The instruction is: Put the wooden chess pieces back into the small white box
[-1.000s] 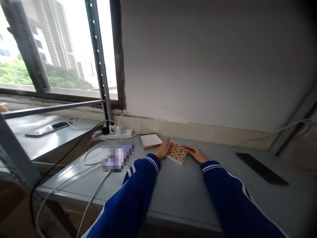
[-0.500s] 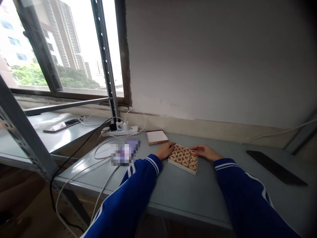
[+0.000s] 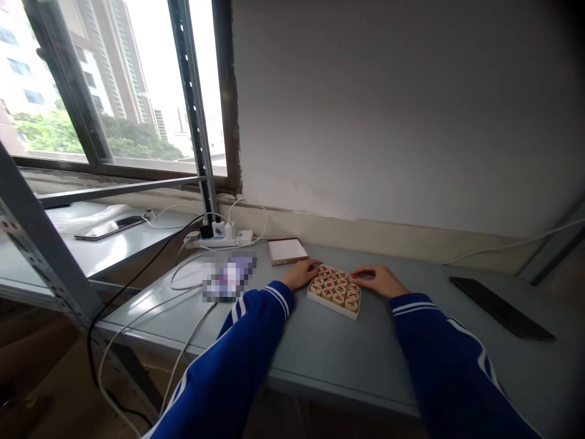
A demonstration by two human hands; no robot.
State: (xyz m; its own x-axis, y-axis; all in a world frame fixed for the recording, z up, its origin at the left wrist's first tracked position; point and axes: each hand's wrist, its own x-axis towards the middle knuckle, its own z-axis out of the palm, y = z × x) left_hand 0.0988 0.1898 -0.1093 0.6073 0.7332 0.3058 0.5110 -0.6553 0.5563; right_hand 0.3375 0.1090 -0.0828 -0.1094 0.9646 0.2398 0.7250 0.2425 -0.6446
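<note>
A shallow white box [image 3: 333,309] sits on the grey table, packed with rows of round wooden Chinese chess pieces [image 3: 337,288] bearing red characters. My left hand [image 3: 299,274] holds the box at its back left corner, with bent fingers against the edge. On the other side, my right hand [image 3: 379,279] touches the back right edge beside the pieces. Its fingers reach out, and a gap shows between thumb and forefinger. The fingertips partly cover the pieces at that corner. Both forearms wear blue sleeves with white stripes.
Behind my left hand lies a flat box lid [image 3: 287,251] with a white inside. A phone [image 3: 231,277], partly blurred, and white cables are to the left, near a power strip [image 3: 223,239]. A dark flat slab [image 3: 500,308] lies at right. Metal shelf posts [image 3: 192,103] stand by the window.
The view has shifted slightly, moving everything a little to the left. My right fingers have drawn from over the back right pieces towards the box's edge. My left hand stays at its corner.
</note>
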